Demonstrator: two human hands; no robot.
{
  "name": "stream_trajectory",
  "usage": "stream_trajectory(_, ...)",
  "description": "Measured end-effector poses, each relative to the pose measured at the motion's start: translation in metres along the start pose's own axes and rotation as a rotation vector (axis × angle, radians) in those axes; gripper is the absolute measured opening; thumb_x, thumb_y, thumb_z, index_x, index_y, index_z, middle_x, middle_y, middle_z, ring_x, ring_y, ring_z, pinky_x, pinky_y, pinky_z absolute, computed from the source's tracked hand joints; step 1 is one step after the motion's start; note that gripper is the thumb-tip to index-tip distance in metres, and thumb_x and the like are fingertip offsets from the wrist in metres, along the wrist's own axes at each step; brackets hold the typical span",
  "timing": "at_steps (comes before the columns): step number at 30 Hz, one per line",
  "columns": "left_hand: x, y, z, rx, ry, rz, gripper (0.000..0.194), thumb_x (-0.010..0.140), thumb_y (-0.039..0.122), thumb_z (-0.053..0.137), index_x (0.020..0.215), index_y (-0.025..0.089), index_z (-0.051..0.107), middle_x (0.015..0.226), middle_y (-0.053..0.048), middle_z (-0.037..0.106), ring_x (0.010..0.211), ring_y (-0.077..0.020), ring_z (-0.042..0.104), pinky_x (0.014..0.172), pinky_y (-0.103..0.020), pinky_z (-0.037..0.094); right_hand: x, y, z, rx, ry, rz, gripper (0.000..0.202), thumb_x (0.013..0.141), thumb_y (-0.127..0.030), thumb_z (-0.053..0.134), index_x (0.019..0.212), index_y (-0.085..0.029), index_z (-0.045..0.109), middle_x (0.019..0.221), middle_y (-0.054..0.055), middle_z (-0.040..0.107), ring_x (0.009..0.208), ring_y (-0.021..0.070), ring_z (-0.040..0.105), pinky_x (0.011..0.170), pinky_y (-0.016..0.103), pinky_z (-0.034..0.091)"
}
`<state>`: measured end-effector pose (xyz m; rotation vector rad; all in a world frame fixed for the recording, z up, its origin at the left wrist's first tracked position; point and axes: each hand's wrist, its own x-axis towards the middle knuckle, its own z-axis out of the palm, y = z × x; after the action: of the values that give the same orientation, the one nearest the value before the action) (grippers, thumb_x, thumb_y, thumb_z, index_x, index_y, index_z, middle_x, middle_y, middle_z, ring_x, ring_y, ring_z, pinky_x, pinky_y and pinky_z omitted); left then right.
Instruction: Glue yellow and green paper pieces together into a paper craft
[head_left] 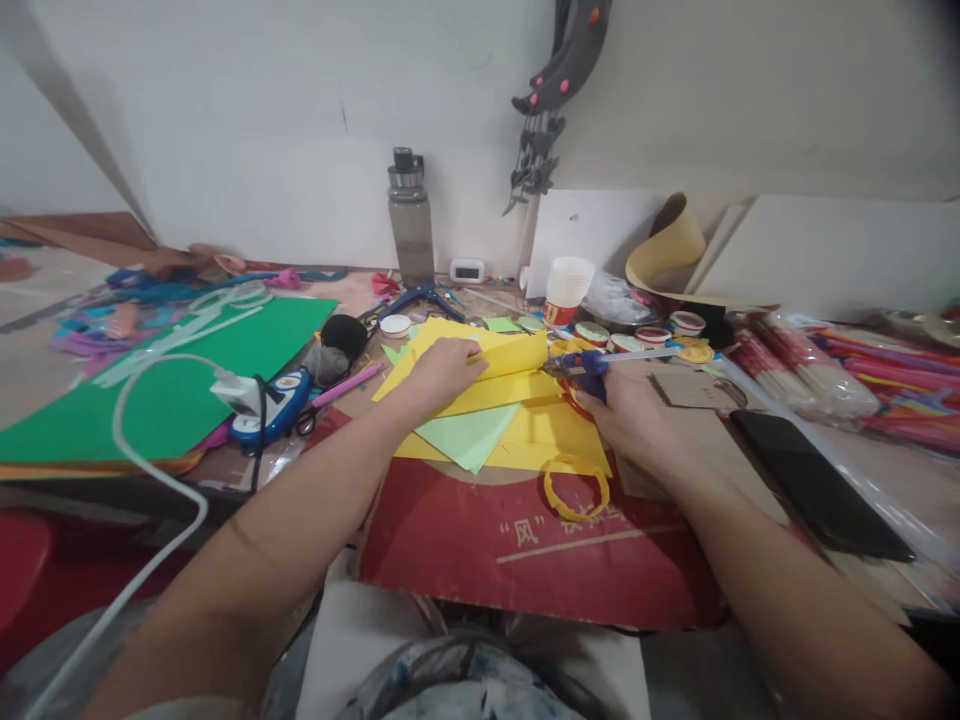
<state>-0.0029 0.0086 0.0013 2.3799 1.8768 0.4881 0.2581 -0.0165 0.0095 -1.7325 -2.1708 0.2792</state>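
Observation:
In the head view my left hand point(446, 372) is closed on a sheet of yellow paper point(514, 352), whose upper part is folded over in a curve. My right hand point(626, 410) grips a blue hot glue gun point(589, 370), with a pale glue stick poking out behind it. The gun's nozzle points left at the paper's right end; I cannot tell whether they touch. Underneath lie more yellow sheets and a light green sheet point(472, 437). A yellow paper ring point(576, 488) rests on the red board point(465, 530) nearer me.
Left are green sheets point(255, 350) and a blue-and-white power strip point(270, 408) with a white cable. Behind stand a grey bottle point(412, 225), a small white clock point(466, 270) and stacked paper cups point(566, 290). A black phone point(821, 485) and wrapped bundles point(810, 365) lie right.

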Motion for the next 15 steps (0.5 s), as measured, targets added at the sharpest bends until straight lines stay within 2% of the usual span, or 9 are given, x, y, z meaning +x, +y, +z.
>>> stream_trajectory(3,0.0,0.0,0.001,-0.015,0.005,-0.008,0.027,0.088,0.036,0.049,0.074,0.018,0.063,0.082,-0.008,0.071,0.078,-0.0214,0.061,0.064,-0.031,0.035,0.002,-0.008,0.001,-0.075,-0.068,0.06,0.029,0.094,-0.028,0.053,0.115,-0.009,0.058,0.11,0.02,0.07,0.1,0.0302,0.066,0.076,0.032,0.046)
stream_trajectory(5,0.001,-0.001,0.002,-0.028,0.015,-0.016,0.027,0.088,0.036,0.05,0.075,0.017,0.065,0.083,-0.008,0.071,0.079,-0.0215,0.061,0.065,-0.031,0.036,0.002,-0.012,0.004,-0.084,-0.085,0.04,0.031,0.094,-0.027,0.054,0.119,-0.009,0.056,0.113,0.02,0.069,0.102,0.0295,0.065,0.078,0.031,0.046)
stream_trajectory(8,0.001,0.0,0.002,-0.042,0.018,-0.029,0.027,0.088,0.036,0.05,0.077,0.017,0.067,0.086,-0.007,0.072,0.081,-0.0212,0.062,0.066,-0.03,0.036,0.002,-0.014,0.006,-0.06,-0.089,-0.03,0.031,0.094,-0.027,0.053,0.12,-0.011,0.055,0.114,0.019,0.069,0.103,0.0286,0.065,0.08,0.031,0.046)
stream_trajectory(15,0.001,0.001,-0.002,-0.041,0.002,-0.028,0.028,0.087,0.036,0.05,0.076,0.017,0.067,0.084,-0.007,0.071,0.08,-0.0214,0.061,0.067,-0.031,0.038,0.003,-0.013,0.001,-0.125,-0.049,0.037,0.032,0.094,-0.029,0.05,0.118,-0.009,0.056,0.111,0.022,0.07,0.1,0.0322,0.067,0.076,0.035,0.046)
